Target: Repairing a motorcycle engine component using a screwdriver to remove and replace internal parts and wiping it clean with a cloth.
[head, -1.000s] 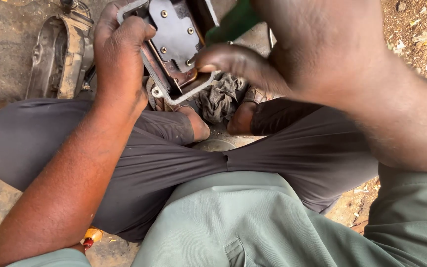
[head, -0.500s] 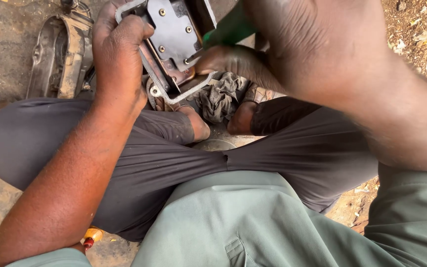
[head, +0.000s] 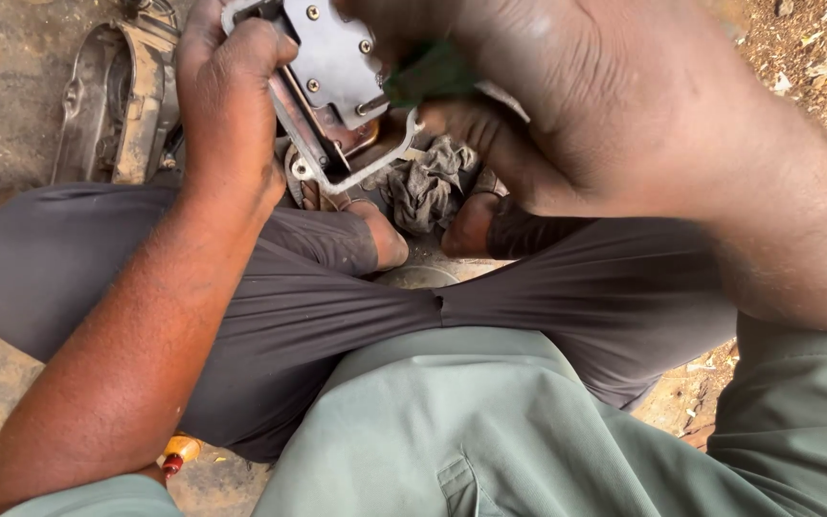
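My left hand (head: 232, 91) grips the left side of a grey metal engine part (head: 332, 67) with several small screws in its flat cover, held above my crossed legs. My right hand (head: 567, 86) is closed around a green-handled tool (head: 428, 77) whose handle shows between my fingers, pressed against the right edge of the part. The tool's tip is hidden behind the hand. A thin metal rim (head: 375, 163) runs along the part's lower edge.
A dirty grey rag (head: 428, 187) lies between my bare feet (head: 385, 239). A worn metal casing (head: 117, 96) rests on the dirt ground at the upper left. An orange-and-red object (head: 179, 452) lies by my left thigh. Litter scatters the ground at upper right.
My right hand has shifted up and left, covering more of the green tool and the part's right edge. The left hand keeps its grip on the part.
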